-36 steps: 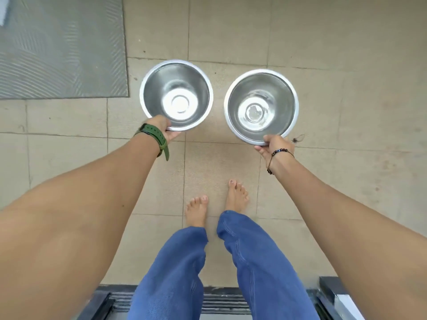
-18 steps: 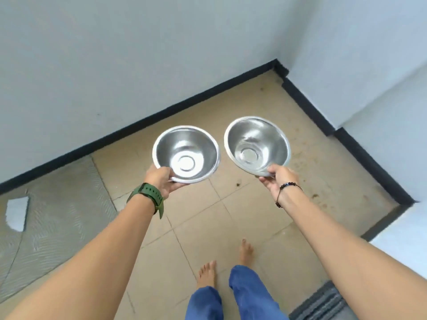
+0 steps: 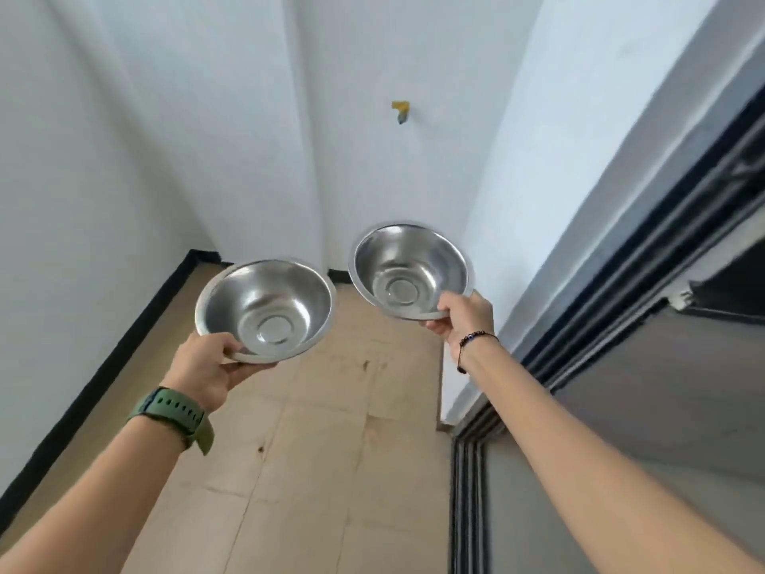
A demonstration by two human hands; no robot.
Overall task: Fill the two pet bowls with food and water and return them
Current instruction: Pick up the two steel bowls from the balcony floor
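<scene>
I carry two empty stainless steel bowls in front of me. My left hand (image 3: 209, 366), with a green watch on its wrist, grips the near rim of the left bowl (image 3: 265, 310). The right bowl (image 3: 410, 269) is held higher and tilted towards me; my right hand (image 3: 461, 321), with a bead bracelet on its wrist, pinches its near rim. Both bowls show bare shiny insides.
A narrow beige tiled floor (image 3: 314, 449) runs ahead between white walls with a black skirting (image 3: 99, 383) on the left. A small yellow tap (image 3: 400, 110) sticks out of the far wall. A dark sliding door frame (image 3: 621, 308) stands to the right.
My view has swung up and to the right, from the floor and my feet to the narrow passage and far wall. Both hands kept hold of the bowls, and the right one rose.
</scene>
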